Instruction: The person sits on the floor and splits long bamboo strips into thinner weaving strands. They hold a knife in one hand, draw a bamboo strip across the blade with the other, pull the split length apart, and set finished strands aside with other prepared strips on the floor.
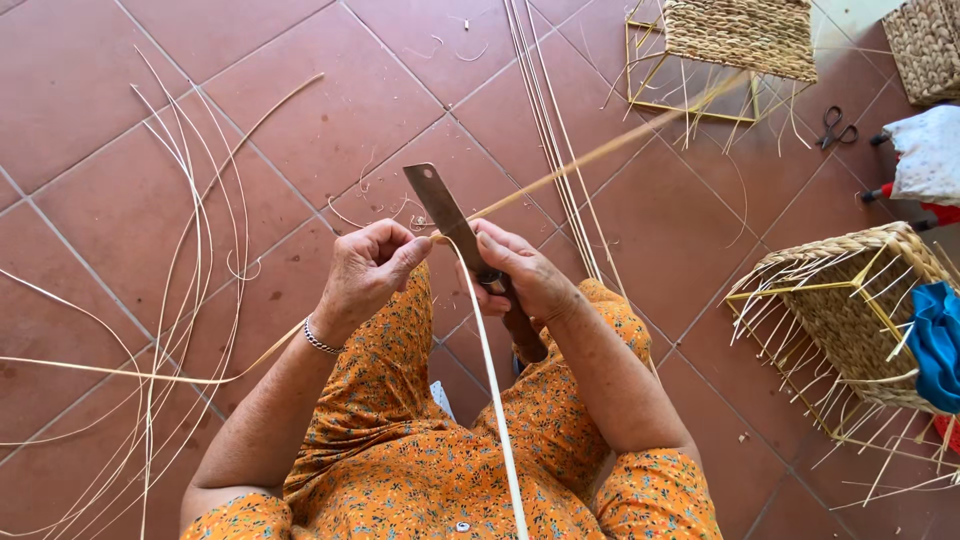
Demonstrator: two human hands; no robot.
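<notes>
The knife [447,215] has a dull grey metal blade, matt and stained, and a dark, smooth wooden handle. The cane [590,155] is pale plant fibre, smooth with a slight sheen; the peeled strip [495,400] looks whiter and flatter. Loose strips [190,250] on the floor [330,110] are the same pale fibre. The floor is matt reddish clay tile, faintly scuffed, with grey grout. The baskets [850,310] are rough woven straw on thin yellow metal frames. The dress [400,450] is soft printed orange cloth. The bracelet [320,340] is shiny metal.
</notes>
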